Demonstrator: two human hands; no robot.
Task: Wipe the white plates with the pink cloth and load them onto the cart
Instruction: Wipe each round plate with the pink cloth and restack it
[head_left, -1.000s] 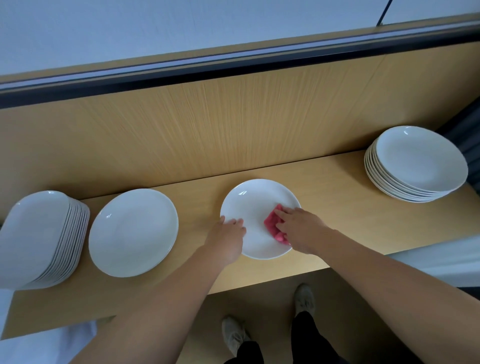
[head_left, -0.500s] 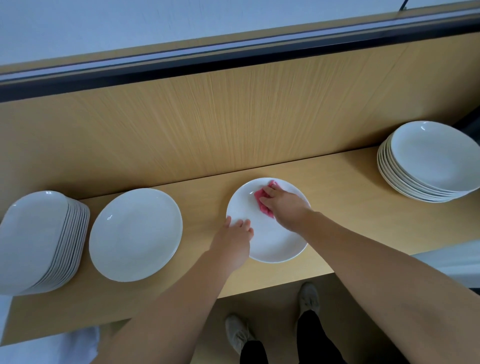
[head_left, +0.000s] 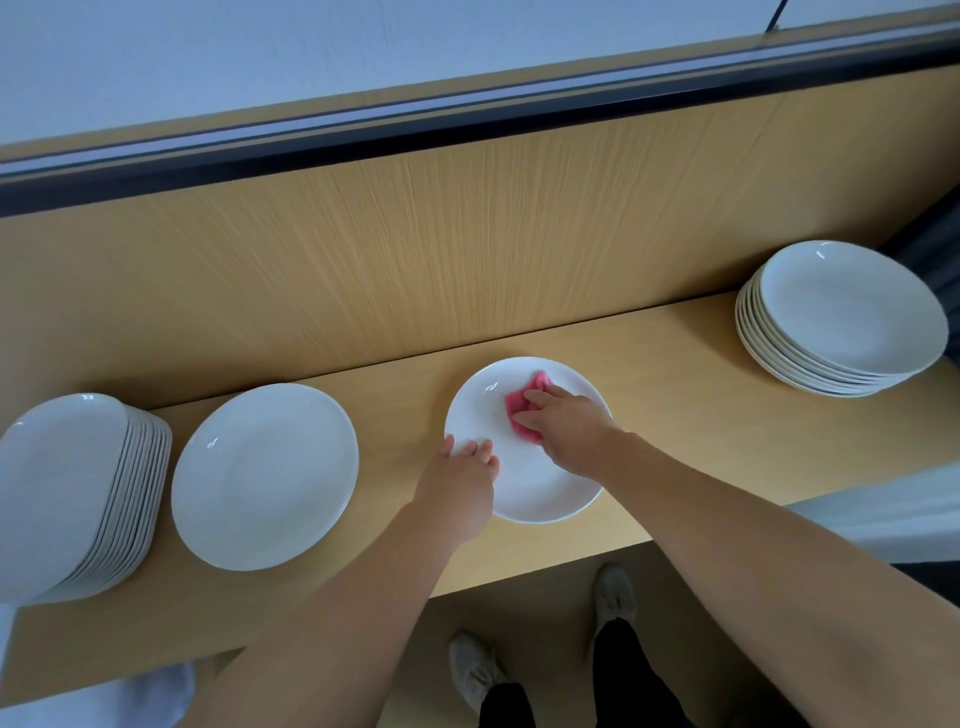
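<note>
A white plate (head_left: 540, 488) lies flat on the wooden shelf (head_left: 675, 415) in the middle. My right hand (head_left: 566, 426) presses a crumpled pink cloth (head_left: 522, 402) onto the plate's upper middle. My left hand (head_left: 460, 480) rests its fingers on the plate's left rim, holding it steady. A single white plate (head_left: 265, 475) lies to the left. Further left stands a leaning stack of white plates (head_left: 67, 493). A second stack of white plates (head_left: 841, 317) sits at the far right of the shelf.
A wooden back panel (head_left: 441, 249) rises behind the shelf, topped by a dark rail. My two feet (head_left: 613, 597) show on the floor below the shelf's front edge. White fabric (head_left: 883, 514) hangs at the lower right and lower left.
My right hand has carried the pink cloth from the plate's right side up to its top, then slightly leftward across the centre. My left hand has stayed on the rim.
</note>
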